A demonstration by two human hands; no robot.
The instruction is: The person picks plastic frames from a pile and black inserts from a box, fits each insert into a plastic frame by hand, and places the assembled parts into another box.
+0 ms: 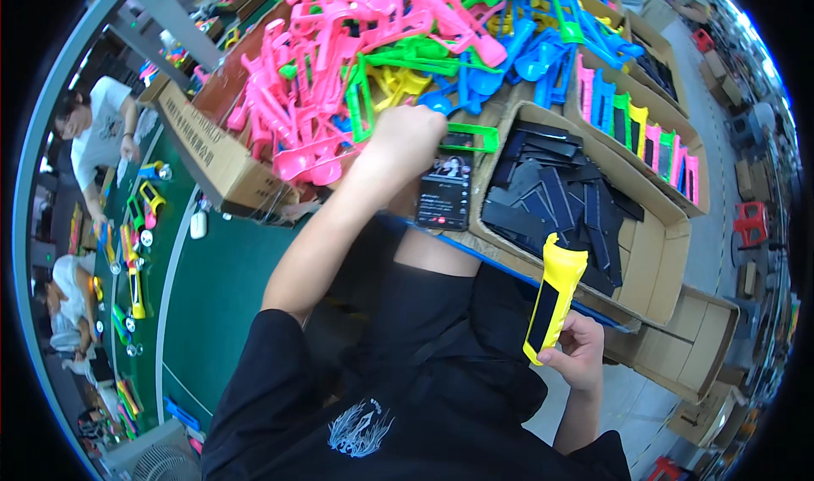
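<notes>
My right hand (577,351) grips a yellow plastic casing (560,286) by its lower part and holds it up at a tilt. A black strip sits in the casing's long window. My left hand (407,137) is closed at the near edge of a heap of plastic casings (339,65) in pink, green, blue and yellow. Its fingertips are hidden, so what they hold cannot be made out. Beside that hand, a green frame-like casing (483,138) crosses the top of a phone (443,194) with a lit screen. An open cardboard box of black flat pieces (551,188) stands to the right.
Behind the black pieces, a cardboard tray (698,154) holds casings in a row. Another cardboard box (678,345) stands below at right. A large carton side (199,146) borders the heap. At left, people sit along a green table (220,286) with colourful casings on it.
</notes>
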